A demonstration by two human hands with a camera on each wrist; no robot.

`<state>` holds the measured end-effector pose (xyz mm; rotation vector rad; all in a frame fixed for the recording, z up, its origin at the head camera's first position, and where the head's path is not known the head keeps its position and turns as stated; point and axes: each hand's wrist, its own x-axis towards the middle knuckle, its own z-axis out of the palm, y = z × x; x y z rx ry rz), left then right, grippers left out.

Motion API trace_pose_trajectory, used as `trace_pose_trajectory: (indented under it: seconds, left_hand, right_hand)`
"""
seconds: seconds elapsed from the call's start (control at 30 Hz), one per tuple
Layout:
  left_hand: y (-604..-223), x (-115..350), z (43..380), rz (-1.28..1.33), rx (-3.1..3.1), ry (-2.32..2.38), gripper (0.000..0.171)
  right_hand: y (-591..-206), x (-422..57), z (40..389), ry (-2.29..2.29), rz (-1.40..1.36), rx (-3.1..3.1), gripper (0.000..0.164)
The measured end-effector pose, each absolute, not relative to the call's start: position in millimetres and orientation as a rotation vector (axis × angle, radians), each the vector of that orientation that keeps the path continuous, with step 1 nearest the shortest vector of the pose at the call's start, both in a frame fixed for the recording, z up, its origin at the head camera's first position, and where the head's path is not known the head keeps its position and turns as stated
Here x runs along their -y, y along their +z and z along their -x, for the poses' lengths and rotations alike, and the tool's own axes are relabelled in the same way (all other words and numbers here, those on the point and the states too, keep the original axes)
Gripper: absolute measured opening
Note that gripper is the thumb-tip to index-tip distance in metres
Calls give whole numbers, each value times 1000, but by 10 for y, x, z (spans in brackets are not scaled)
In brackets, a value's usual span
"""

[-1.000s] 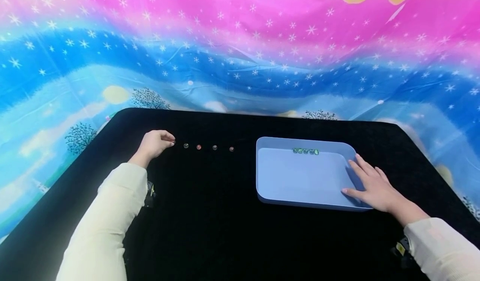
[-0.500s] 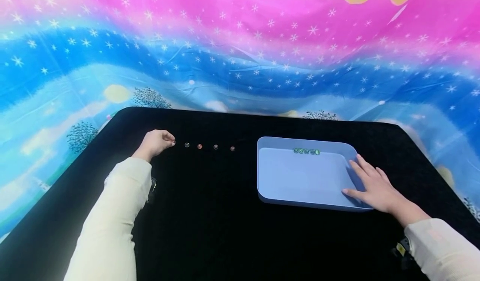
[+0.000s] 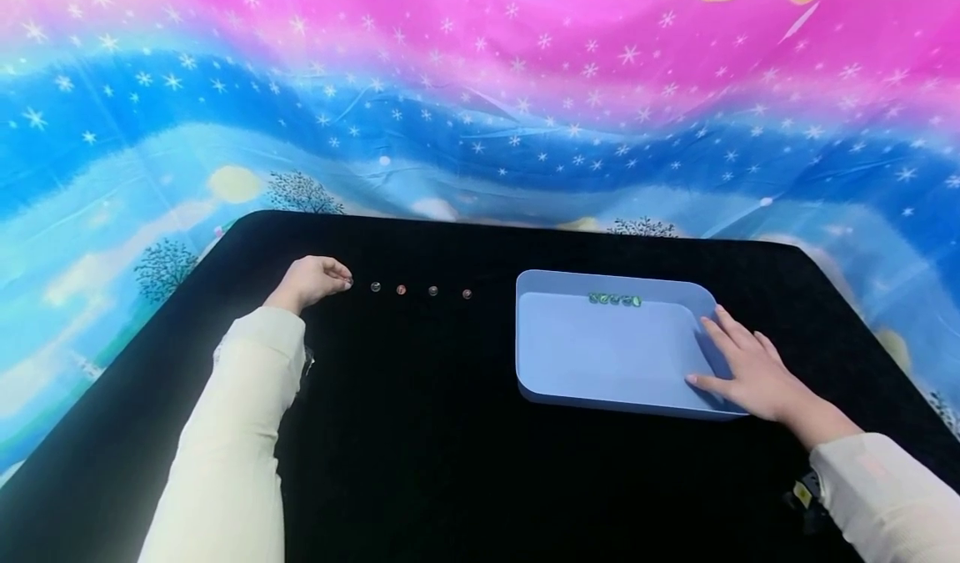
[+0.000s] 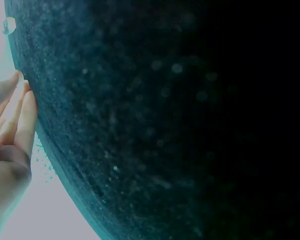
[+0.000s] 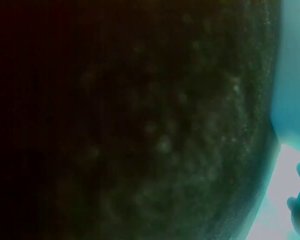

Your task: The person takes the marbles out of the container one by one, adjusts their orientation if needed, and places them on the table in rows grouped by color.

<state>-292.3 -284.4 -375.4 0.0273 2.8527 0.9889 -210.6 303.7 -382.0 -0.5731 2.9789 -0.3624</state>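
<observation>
At the left end of a row, my left hand pinches a small clear glass marble between thumb and fingertips, close over the black cloth; the fingers mostly cover it. In the left wrist view those fingertips meet round a pale bit, with another marble a short way beyond. Several marbles continue the row rightward, among them a clear one and a reddish one. My right hand lies with fingers spread on the right side of a blue tray, thumb over the inside.
Inside the tray, several green marbles sit in a tight row along the back wall. Black cloth covers the table, and a pink and blue snowflake curtain hangs behind its far edge.
My left forearm and sleeve have swung slightly to the right, while the left fingertips stay at the row's left end. My right hand, the tray and the marbles keep their places.
</observation>
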Motion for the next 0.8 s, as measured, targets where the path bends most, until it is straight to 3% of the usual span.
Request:
trace_pose_trajectory:
  seconds: [0.8]
  left_hand:
    - [-3786, 2872, 2900, 44, -2731, 1177, 24]
  right_hand:
    - [-3841, -3033, 2114, -367, 569, -2986, 88]
